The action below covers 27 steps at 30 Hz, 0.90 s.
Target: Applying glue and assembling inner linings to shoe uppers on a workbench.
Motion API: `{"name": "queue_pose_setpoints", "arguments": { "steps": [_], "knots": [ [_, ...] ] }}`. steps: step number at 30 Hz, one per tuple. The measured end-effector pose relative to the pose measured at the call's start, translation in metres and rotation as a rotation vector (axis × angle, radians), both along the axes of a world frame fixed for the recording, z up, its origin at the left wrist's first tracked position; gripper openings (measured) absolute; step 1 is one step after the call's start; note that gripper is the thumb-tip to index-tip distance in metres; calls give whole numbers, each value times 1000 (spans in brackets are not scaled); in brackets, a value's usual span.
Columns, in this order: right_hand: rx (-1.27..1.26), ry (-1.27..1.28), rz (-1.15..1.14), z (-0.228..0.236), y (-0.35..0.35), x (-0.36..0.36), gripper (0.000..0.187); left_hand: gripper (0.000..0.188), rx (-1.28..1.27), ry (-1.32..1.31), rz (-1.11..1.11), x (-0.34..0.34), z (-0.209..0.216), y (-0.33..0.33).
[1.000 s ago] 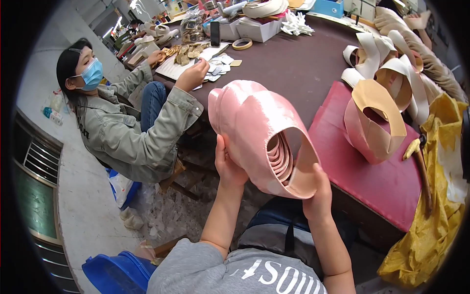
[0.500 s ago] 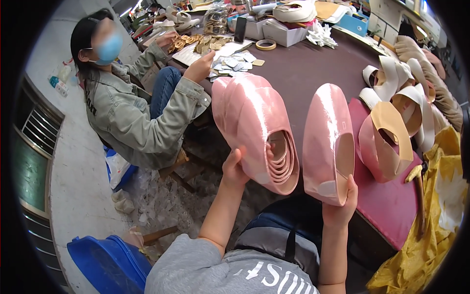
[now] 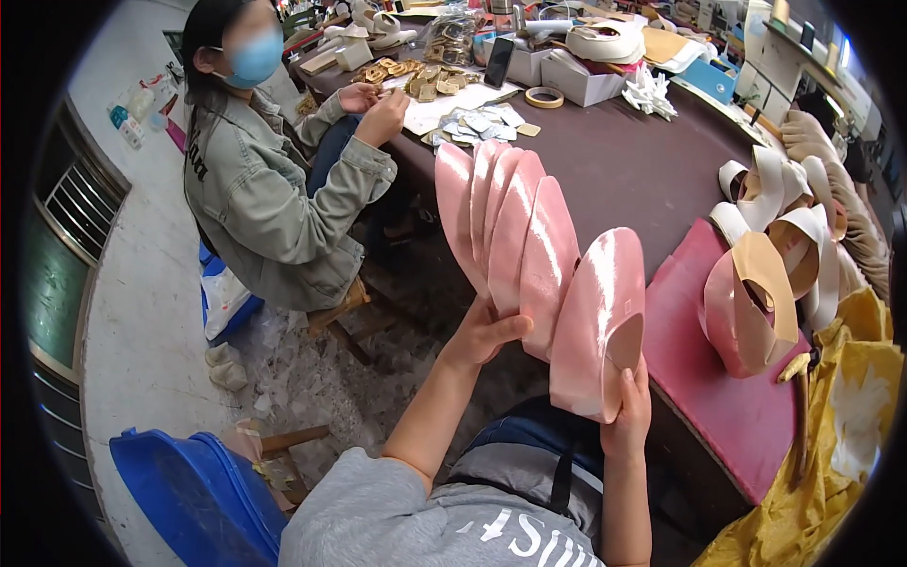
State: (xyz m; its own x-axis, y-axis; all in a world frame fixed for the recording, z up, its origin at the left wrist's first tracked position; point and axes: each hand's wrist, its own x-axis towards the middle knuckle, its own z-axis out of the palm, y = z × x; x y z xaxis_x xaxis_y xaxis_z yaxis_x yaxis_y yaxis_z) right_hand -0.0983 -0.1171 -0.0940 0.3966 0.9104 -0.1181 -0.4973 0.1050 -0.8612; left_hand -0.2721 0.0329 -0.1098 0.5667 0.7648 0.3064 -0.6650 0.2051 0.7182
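My left hand (image 3: 477, 340) is closed around the lower end of a fanned stack of shiny pink shoe uppers (image 3: 515, 231), its thumb lying across the near one. Several uppers overlap in the stack, toes pointing up and away. In my right hand (image 3: 627, 416) is a single pink shoe upper (image 3: 588, 326), gripped at its heel edge with the thumb by the opening. This upper stands right beside the stack, overlapping its lower right side in view. Both are held up in front of the table edge.
On the brown table (image 3: 624, 180) at right lie a pink mat (image 3: 699, 369), another pink upper (image 3: 732, 321) and white strap-like pieces (image 3: 794, 227). A masked co-worker (image 3: 274, 208) sits at left, handling small pieces. Tape (image 3: 544, 97), a phone (image 3: 499, 62) and boxes stand farther back. A blue bin (image 3: 194, 491) is at lower left.
The stack in my left hand has turned and spread into a fan. My right hand has brought the single upper left and lower, against the stack. The co-worker's hands have come together.
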Motion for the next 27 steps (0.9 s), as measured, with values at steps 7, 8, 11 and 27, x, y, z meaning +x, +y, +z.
{"name": "queue_pose_setpoints", "arguments": {
  "steps": [7, 8, 11, 27],
  "knots": [
    [-24, -23, -44, -9, 7, -1, 47, 69, 139, 48, -19, 2, 13, -5],
    [-34, -54, -43, -7, 9, -3, 46, 69, 162, 46, -28, 3, 17, -6],
    [-59, -116, -43, 3, 17, -3, 45, 69, 203, 42, -47, 5, 26, -8],
    [72, -1357, -217, 57, 22, -10, 49, 49, -63, 145, 170, 21, 42, -9]
  ]
}}
